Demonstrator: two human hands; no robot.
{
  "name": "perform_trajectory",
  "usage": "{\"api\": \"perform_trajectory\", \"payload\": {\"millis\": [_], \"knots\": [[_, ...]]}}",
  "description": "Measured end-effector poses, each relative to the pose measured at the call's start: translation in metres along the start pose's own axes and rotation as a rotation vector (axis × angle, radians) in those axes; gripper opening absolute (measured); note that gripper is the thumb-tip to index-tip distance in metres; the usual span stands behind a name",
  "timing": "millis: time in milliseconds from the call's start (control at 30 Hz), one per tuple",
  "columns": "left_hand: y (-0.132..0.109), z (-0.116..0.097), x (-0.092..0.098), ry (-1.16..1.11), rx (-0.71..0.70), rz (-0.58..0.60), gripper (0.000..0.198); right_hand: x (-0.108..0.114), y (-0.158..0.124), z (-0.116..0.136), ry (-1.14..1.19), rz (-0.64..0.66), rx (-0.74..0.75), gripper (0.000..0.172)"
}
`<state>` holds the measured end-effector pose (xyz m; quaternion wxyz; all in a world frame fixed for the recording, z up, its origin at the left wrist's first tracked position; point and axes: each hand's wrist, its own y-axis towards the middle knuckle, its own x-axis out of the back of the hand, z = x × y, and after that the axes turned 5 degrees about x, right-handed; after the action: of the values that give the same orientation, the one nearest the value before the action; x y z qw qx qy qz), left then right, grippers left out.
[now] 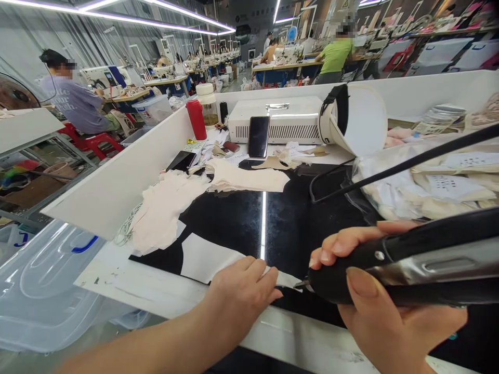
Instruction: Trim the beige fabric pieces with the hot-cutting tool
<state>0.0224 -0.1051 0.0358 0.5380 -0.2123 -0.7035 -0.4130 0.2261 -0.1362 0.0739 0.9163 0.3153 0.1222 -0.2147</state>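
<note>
My right hand [374, 301] is wrapped around a thick black handheld tool [424, 262] with a metal strip along its body. Its small metal tip [302, 284] touches or nearly touches the narrow right end of a white fabric piece [206, 257]. This piece lies flat on a glossy black board [234, 218]. My left hand [244, 296] is over the piece with its fingers bent together, holding it close to the tip; the fingertips are partly hidden. Farther back on the board, cut pale pink fabric pieces [166, 210] lie in a stack, beside another pale stack [249, 176].
A white vented box [276, 122] stands behind, with a phone [259, 136] leaning on it. Nearby are a red bottle [196, 119], a lamp with a white shade [362, 119] and bagged fabric pieces [429, 182]. A clear plastic bin [42, 280] sits left. Co-workers sit beyond.
</note>
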Motion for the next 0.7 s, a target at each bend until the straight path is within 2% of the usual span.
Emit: {"api": "perform_trajectory", "payload": {"millis": [67, 167, 400, 533, 700], "knots": [[-0.001, -0.006, -0.002, 0.016, 0.004, -0.041, 0.039, 0.001, -0.002, 0.002, -0.002, -0.005, -0.011, 0.046], [-0.005, -0.011, -0.007, 0.035, 0.018, -0.074, 0.051, 0.001, -0.003, 0.006, -0.013, 0.001, -0.015, 0.043], [-0.016, -0.014, -0.013, 0.091, -0.023, -0.136, 0.056, -0.007, 0.007, 0.011, 0.019, -0.03, -0.035, 0.044], [-0.022, -0.016, -0.02, 0.092, -0.03, -0.163, 0.057, -0.017, 0.018, 0.003, 0.082, -0.071, -0.013, 0.048], [-0.027, -0.017, -0.027, 0.081, -0.021, -0.178, 0.064, -0.025, 0.022, -0.012, 0.105, -0.027, -0.006, 0.047]]}}
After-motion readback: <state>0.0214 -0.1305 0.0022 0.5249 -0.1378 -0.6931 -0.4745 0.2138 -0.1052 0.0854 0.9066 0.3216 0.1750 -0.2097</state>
